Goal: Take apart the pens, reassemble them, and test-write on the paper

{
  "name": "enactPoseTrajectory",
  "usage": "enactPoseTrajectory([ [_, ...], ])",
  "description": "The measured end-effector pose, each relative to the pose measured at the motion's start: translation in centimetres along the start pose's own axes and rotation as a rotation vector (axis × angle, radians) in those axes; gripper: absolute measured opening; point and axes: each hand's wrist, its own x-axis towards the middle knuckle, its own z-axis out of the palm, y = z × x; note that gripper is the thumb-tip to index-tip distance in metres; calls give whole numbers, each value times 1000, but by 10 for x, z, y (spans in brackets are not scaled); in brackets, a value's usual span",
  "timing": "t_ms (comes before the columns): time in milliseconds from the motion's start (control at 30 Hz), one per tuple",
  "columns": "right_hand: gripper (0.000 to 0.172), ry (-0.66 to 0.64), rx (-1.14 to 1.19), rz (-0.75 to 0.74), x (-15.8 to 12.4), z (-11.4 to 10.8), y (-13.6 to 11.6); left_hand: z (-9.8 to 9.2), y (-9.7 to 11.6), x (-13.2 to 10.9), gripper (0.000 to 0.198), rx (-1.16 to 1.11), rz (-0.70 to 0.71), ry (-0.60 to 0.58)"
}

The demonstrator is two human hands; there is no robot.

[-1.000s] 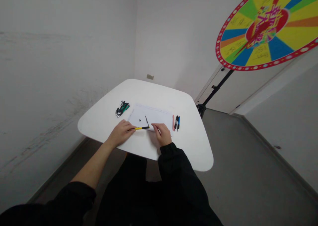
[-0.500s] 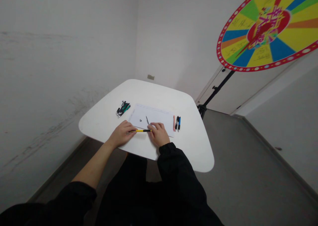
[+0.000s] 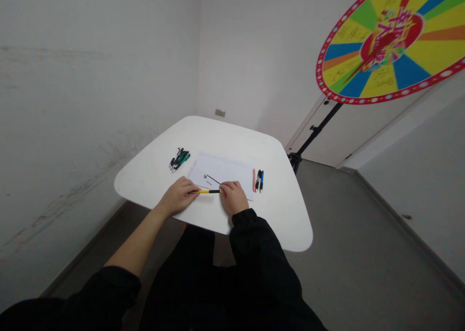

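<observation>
My left hand (image 3: 179, 194) is closed around one end of a yellow-and-black pen barrel (image 3: 205, 192), held crosswise over the paper's near edge. The barrel's black end reaches the fingers of my right hand (image 3: 233, 197). Those fingers are pinched on the near end of a thin dark pen refill (image 3: 213, 180), which slants away to the left. By the refill's far end is a small dark-and-silver pen tip (image 3: 205, 176). A tiny spring (image 3: 209, 182) lies on the white paper (image 3: 228, 168) just below the refill. Whether my right fingers also grip the barrel is unclear.
A pile of black and green pens (image 3: 179, 160) lies left of the paper on the white table (image 3: 240, 132). To the right are a pink stick-like item (image 3: 254, 180) and several pens (image 3: 259, 181). A colourful prize wheel (image 3: 392, 42) stands beyond the table's right side.
The refill has swung from pointing away to slanting left, its far end now by the pen tip. The spring now shows apart on the paper. My left hand has barely moved.
</observation>
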Motion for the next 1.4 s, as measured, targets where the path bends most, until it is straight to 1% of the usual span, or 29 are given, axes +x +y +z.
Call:
enactPoseTrajectory([
  [67,24,-5,-14,8,0,1,1,1,0,0,17,0,11,-30],
  [233,24,-15,-46,26,0,3,4,8,-3,1,19,3,66,-154],
  [433,22,-42,-68,50,-1,-3,1,12,-5,1,21,14,34,-197],
  [567,21,-34,-66,77,2,-3,0,11,-4,2,21,11,27,-204],
  [733,19,-19,-63,115,8,2,0,10,-3,1,19,2,27,-183],
  [900,22,-38,-109,150,12,5,-1,9,-2,3,19,11,29,-189],
  [1000,22,-58,-142,150,13,5,-1,8,-1,4,18,12,32,-185],
  [1200,20,-24,-214,107,14,9,-1,5,2,5,18,-4,44,-174],
  [1400,20,-55,-229,166,15,11,-1,7,0,4,18,-9,38,-163],
])
